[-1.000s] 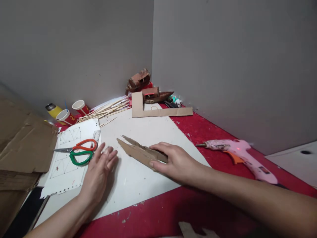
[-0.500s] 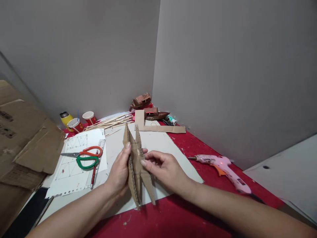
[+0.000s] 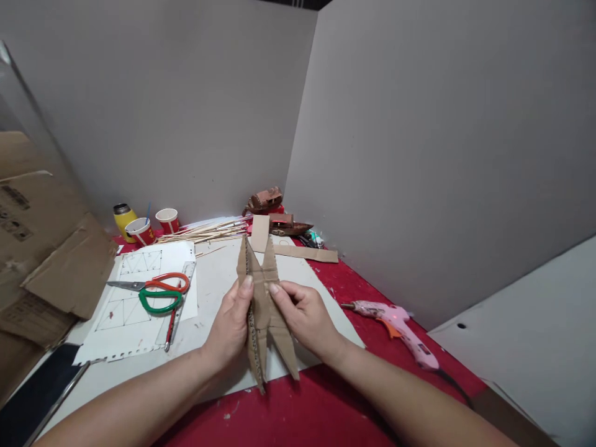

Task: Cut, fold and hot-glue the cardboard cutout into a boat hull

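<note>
Between my two hands is a folded cardboard piece [image 3: 263, 307] with pointed ends at top and bottom and corrugated cut edges. My left hand [image 3: 231, 316] grips its left side, thumb on the front face and fingers behind. On the other side, my right hand [image 3: 305, 313] pinches the right flap, its thumb pressed near the middle. The piece is held above a white board [image 3: 209, 366] on the red table. Behind it lies an L-shaped strip of cardboard [image 3: 307, 252].
Scissors [image 3: 161, 293] and a red pencil [image 3: 172, 329] lie on drawn paper [image 3: 125, 338] at left. A pink glue gun [image 3: 400, 326] rests at right. Wooden sticks [image 3: 209, 231], paper cups [image 3: 141, 231], a yellow bottle [image 3: 123, 218] and model boats [image 3: 265, 200] stand at the back. Cardboard box [image 3: 46, 236] far left.
The cardboard piece has been turned and its right flap opened wider, so more of its inner face shows. My right thumb has moved up along it. The view has shifted slightly.
</note>
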Demonstrator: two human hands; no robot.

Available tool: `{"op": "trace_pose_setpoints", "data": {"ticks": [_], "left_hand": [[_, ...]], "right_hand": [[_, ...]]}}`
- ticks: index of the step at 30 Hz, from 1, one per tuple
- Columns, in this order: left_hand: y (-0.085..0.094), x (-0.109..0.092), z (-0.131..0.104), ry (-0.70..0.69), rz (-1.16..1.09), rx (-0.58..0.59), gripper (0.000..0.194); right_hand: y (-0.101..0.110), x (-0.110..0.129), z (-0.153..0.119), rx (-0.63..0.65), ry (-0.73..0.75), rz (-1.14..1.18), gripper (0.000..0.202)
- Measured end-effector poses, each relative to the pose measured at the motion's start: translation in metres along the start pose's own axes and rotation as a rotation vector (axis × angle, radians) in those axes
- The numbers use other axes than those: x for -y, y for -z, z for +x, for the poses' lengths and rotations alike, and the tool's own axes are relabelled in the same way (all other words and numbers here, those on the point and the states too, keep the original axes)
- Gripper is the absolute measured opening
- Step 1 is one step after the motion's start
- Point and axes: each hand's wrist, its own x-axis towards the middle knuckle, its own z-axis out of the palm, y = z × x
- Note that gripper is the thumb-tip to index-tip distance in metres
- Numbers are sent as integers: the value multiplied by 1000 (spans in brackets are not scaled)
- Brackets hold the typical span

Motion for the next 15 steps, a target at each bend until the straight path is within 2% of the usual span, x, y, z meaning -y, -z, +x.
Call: {"op": "trace_pose_setpoints", "data": {"ticks": [7, 12, 15], "left_hand": [[0, 6, -1, -54, 138, -47, 51], [3, 7, -1, -36, 92, -32, 48], [5, 5, 0, -76, 110, -39, 43]], "right_hand": [[0, -7, -3, -9, -7, 39, 39], [5, 2, -3, 64, -66, 109, 33], [8, 9, -3, 77, -111, 118, 25]]}}
